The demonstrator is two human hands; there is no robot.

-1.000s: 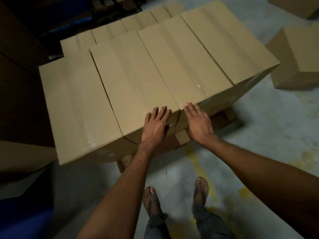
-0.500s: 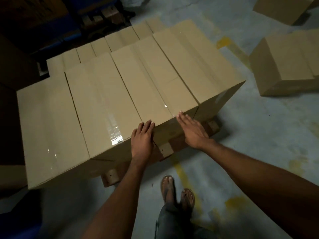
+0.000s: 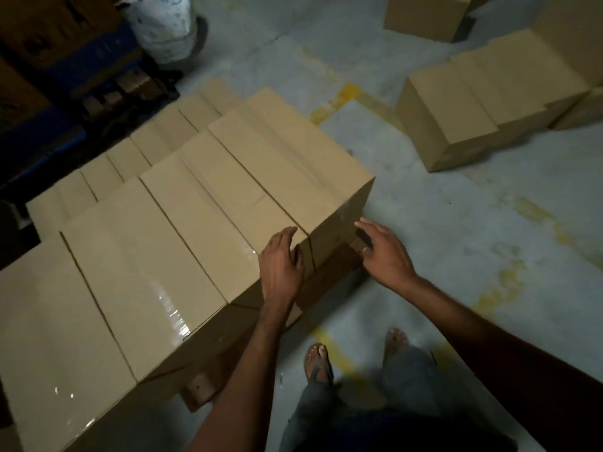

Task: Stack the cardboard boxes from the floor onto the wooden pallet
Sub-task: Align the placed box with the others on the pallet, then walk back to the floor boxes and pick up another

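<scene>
Several taped cardboard boxes [image 3: 182, 230] stand side by side in a row on the wooden pallet [image 3: 199, 391], whose blocks show under their near edge. My left hand [image 3: 280, 269] lies flat over the near top edge of the box second from the right, fingers spread, gripping nothing. My right hand [image 3: 383, 252] hovers open at the near corner of the rightmost box [image 3: 306, 177], just off its side face. More boxes [image 3: 470, 115] sit on the floor at the upper right.
A lower row of boxes [image 3: 130, 158] lies behind the front row. A white sack [image 3: 163, 24] and dark blue pallets [image 3: 81, 60] stand at the back left. My feet [image 3: 319, 363] in sandals are on the grey concrete floor beside the pallet.
My view has swung right and pulled back. Both hands slid right along the near box edges; the right hand came off the box top and now hovers beside the corner.
</scene>
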